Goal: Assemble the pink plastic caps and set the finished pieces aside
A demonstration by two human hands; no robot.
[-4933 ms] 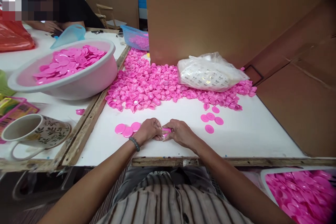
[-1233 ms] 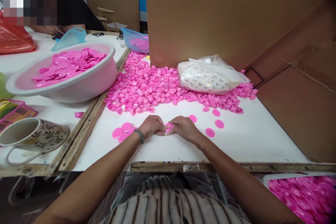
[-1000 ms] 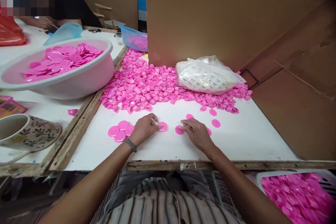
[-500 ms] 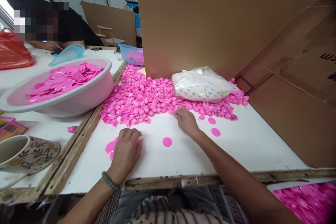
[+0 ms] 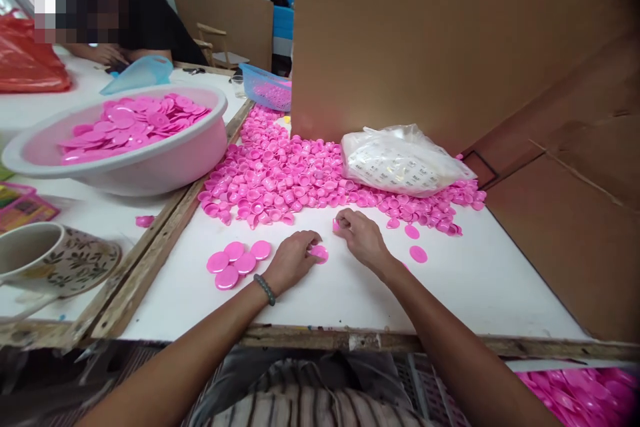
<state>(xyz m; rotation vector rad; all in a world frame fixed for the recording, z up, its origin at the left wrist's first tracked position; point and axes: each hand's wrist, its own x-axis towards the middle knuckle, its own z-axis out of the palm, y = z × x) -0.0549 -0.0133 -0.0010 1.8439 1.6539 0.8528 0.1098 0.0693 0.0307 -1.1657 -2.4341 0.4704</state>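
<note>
My left hand (image 5: 294, 257) is closed at the fingertips on a flat pink disc (image 5: 320, 253), just above or on the white tabletop. My right hand (image 5: 364, 239) pinches a small pink cup-shaped piece (image 5: 337, 225), partly hidden by the fingers. Left of my left hand lies a cluster of several shiny round pink pieces (image 5: 245, 263). Beyond both hands spreads a heap of small pink plastic cups (image 5: 280, 177). Two loose pink discs lie to the right of my right hand, the nearer one (image 5: 418, 254) flat on the table.
A clear plastic bag (image 5: 405, 163) rests on the heap against a tall cardboard sheet (image 5: 425, 40). At left stand a basin (image 5: 200, 160) of pink discs and a patterned mug (image 5: 90, 263). A blue basket (image 5: 265, 83) sits behind; another person leans over the far table.
My left hand has moved right from the cluster and taken the single disc. My right hand has drawn back slightly from the heap's edge with a cup piece. The view has tilted down.
</note>
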